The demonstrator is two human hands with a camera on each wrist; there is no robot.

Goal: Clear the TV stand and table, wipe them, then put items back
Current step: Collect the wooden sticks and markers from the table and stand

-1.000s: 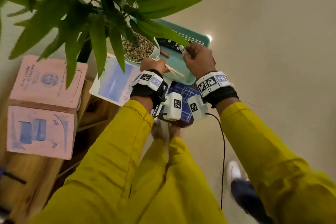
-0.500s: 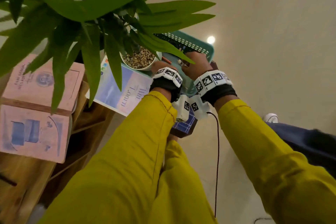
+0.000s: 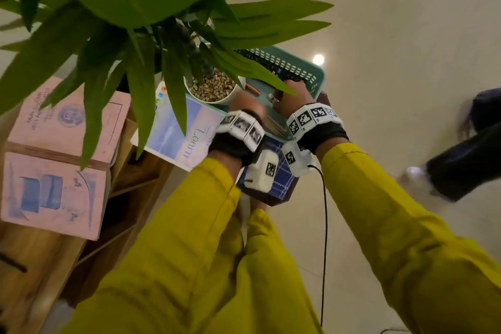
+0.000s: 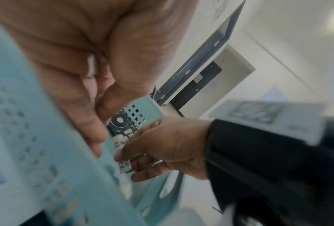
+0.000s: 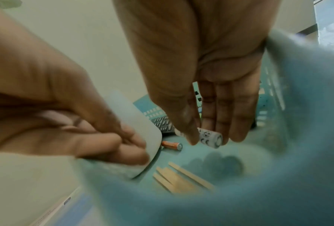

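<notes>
Presently, at frame centre, the right hand [image 5: 210, 85] pinches a white battery [image 5: 210, 138] over the teal basket [image 3: 314, 77]. The left hand [image 5: 69, 122] is curled on the basket's near rim, beside an orange battery [image 5: 171, 145].

Glossy beige floor [image 3: 393, 22], wooden shelving [image 3: 127, 184]

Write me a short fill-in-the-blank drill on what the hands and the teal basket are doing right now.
1. The right hand pinches a white ____ between thumb and fingers.
2. The orange battery lies on the floor of the teal ____.
3. The wooden sticks lie in the basket, ____ by either hand.
4. In the head view, the white pot of the plant is topped with ____.

Missing words: battery; basket; untouched; pebbles
</notes>
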